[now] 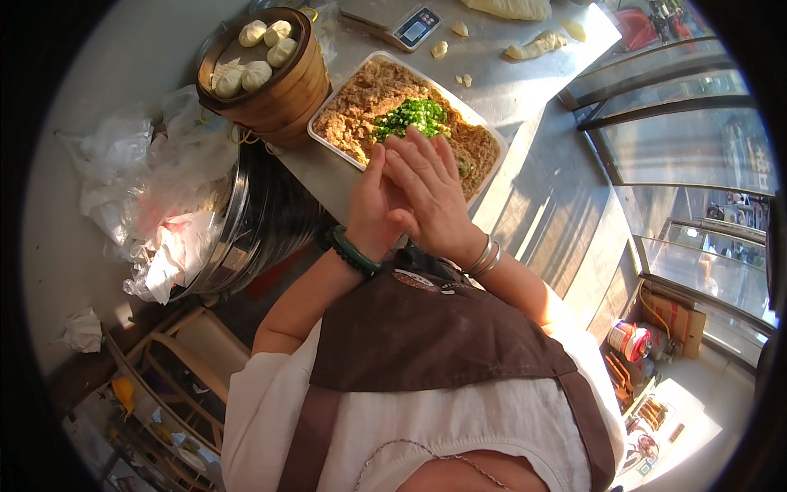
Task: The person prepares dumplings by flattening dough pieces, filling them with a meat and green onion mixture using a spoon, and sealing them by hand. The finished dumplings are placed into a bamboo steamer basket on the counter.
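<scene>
My left hand (376,206) and my right hand (435,195) are brought together, palms facing, at the near edge of a white plastic tub (344,158). My right hand's fingers lie across the left hand. Whatever may be between the palms is hidden. Minced filling (381,80) fills the tub, with a heap of chopped green onion (415,118) just beyond my fingertips. Left of the tub stands a bamboo steamer (276,114), tilted in this view. Several pleated buns (257,75) sit on its mesh liner.
A digital scale (406,27) stands beyond the tub on the metal worktop (492,92). Dough pieces (439,49) and a dough strip (536,45) lie nearby. Plastic bags (166,178) lie over stacked metal rings at left. Glass doors (688,147) stand at right.
</scene>
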`<state>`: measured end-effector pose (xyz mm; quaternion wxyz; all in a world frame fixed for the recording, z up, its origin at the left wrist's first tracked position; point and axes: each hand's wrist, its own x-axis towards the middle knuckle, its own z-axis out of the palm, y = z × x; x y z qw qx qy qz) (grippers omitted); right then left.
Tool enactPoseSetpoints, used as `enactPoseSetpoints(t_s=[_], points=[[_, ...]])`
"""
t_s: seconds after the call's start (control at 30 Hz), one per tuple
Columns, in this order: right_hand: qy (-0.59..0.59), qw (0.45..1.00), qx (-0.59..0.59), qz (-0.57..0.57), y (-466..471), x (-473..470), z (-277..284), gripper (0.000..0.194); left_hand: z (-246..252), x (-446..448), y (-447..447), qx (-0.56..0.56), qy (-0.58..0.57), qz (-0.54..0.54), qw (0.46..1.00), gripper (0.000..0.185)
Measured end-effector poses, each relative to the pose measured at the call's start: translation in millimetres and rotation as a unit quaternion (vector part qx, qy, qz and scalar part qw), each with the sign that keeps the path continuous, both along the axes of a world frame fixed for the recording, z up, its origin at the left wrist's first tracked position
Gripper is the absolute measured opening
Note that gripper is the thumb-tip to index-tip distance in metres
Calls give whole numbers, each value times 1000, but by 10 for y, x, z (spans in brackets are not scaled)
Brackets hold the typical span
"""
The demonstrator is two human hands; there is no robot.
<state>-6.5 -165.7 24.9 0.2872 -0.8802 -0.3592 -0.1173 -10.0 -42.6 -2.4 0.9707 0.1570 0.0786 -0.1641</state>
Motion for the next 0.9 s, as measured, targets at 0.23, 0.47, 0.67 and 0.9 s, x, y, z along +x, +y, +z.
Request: enactPoseSetpoints(t_s=[0.23, 0.47, 0.67, 0.9], points=[[352, 830, 420, 101, -25, -69, -144, 79, -131, -42, 199, 46, 19, 6, 999, 45], [264, 938, -199, -104, -761, -322, -96, 37, -272, -54, 913, 252, -6, 123, 960, 42], [263, 944, -182, -84, -713, -476, -448, 24, -446, -209, 916, 257, 93, 117, 955, 21], [223, 969, -60, -90, -678, -280, -117, 30, -507, -218, 861, 243, 144, 105, 954, 24]])
